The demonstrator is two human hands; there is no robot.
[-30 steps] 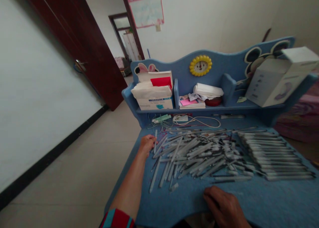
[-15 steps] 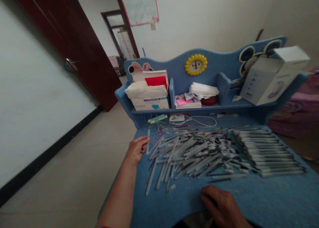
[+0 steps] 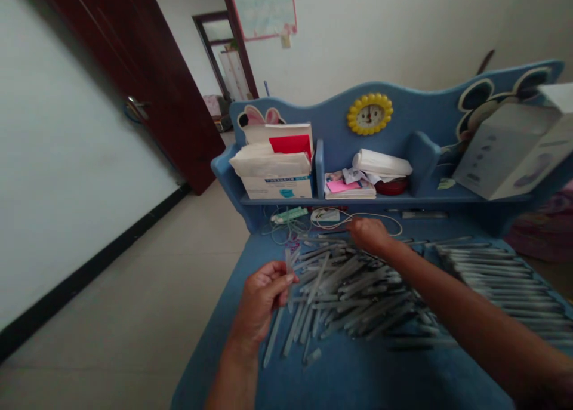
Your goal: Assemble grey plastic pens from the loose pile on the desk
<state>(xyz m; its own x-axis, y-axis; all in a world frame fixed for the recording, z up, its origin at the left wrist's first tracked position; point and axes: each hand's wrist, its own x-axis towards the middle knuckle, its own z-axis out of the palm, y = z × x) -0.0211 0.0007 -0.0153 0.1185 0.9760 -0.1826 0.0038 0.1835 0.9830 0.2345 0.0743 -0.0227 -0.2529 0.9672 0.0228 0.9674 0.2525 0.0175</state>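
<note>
My left hand (image 3: 262,296) is lifted a little above the blue desk (image 3: 358,374) and pinches one grey pen barrel (image 3: 289,276) upright between thumb and fingers. A loose heap of grey pen barrels (image 3: 353,290) lies spread across the desk's middle. My right hand (image 3: 369,234) reaches over that heap to its far edge, fingers curled down among the pens near a white cable (image 3: 358,217); what it grips is hidden. A tidy row of assembled pens (image 3: 501,279) lies at the right.
The desk's back shelf holds a tissue box (image 3: 275,177), papers with a pink note (image 3: 347,186), a red dish (image 3: 391,186) and a white carton (image 3: 510,153). A yellow clock (image 3: 369,114) sits on the backboard. A dark red door (image 3: 156,88) stands open at left.
My left hand picked a pen barrel off the heap's left edge and lifted it. My right hand left the desk's near edge and reached across the heap to the far side.
</note>
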